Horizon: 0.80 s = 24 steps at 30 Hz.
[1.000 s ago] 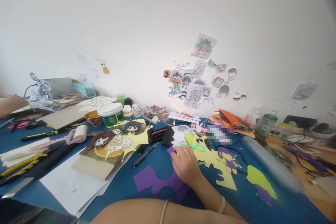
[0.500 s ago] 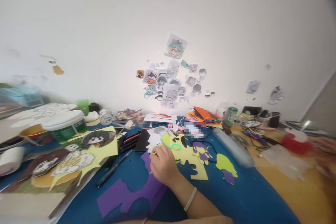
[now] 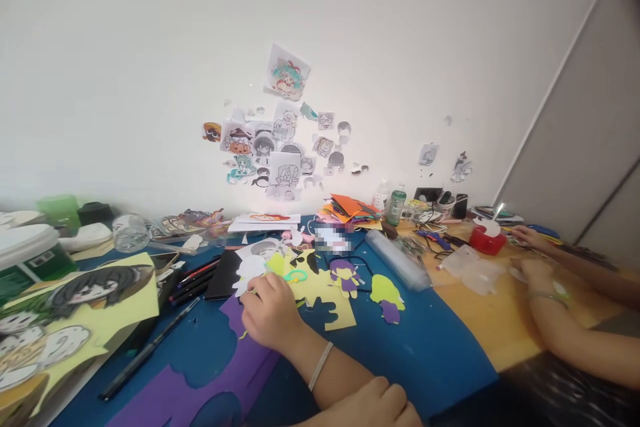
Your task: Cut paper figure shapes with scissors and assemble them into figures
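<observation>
One purple paper, curve-edged, perhaps layered

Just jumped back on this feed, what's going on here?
The person's right hand, fingers curled, is at the purple paper; whether it grips anything is hidden. The left hand lies across the right forearm. Green-handled scissors and a paper figure lie nearby. Far right, another person's hands are at the wooden table.

There's the purple paper, flat on the blue mat, deep rounded bites out of its edges, sweeping up from the bottom left, its upper part half hidden behind the right hand!
</observation>
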Tool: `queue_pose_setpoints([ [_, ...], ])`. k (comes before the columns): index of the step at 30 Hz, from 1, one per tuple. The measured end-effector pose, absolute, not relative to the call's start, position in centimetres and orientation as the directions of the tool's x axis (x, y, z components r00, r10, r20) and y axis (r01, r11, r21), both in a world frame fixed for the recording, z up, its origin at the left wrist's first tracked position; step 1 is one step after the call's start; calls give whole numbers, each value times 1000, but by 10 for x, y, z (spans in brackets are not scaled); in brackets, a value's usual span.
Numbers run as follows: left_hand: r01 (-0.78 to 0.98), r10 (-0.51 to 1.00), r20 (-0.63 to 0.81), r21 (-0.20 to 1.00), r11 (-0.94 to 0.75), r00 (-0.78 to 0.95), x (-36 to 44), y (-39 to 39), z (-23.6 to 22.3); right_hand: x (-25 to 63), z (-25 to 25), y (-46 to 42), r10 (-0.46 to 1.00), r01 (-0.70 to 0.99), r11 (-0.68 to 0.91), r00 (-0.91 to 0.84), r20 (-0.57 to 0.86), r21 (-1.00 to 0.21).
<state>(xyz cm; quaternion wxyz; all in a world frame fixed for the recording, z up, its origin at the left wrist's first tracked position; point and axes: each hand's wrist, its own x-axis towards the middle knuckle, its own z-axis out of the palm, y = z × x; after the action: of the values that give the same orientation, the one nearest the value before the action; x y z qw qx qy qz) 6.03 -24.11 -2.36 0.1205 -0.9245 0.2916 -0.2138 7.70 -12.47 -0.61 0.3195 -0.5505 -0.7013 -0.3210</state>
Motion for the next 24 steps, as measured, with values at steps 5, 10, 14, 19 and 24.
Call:
queue_pose_setpoints([
  [5, -302, -492, 386, -456, -837, 780, 60, -252, -22, 78, -9, -122, 580, 977, 185, -194, 791, 103],
  [10, -459, -621, 430, -426, -780, 656, 66, -263, -20, 78, -8, -124, 582, 979, 184, -182, 793, 90],
  [14, -405, -557, 398, -404, -820, 729, 65, -254, -16, 81, -7, -124, 574, 981, 177, -170, 801, 81],
  [19, -316, -497, 392, -441, -840, 774, 53, -249, -18, 92, -5, -120, 535, 992, 128, -70, 842, 1],
  [24, -430, -565, 378, -386, -816, 733, 56, -264, -43, 118, 2, -121, 401, 968, 56, 202, 894, -244],
])
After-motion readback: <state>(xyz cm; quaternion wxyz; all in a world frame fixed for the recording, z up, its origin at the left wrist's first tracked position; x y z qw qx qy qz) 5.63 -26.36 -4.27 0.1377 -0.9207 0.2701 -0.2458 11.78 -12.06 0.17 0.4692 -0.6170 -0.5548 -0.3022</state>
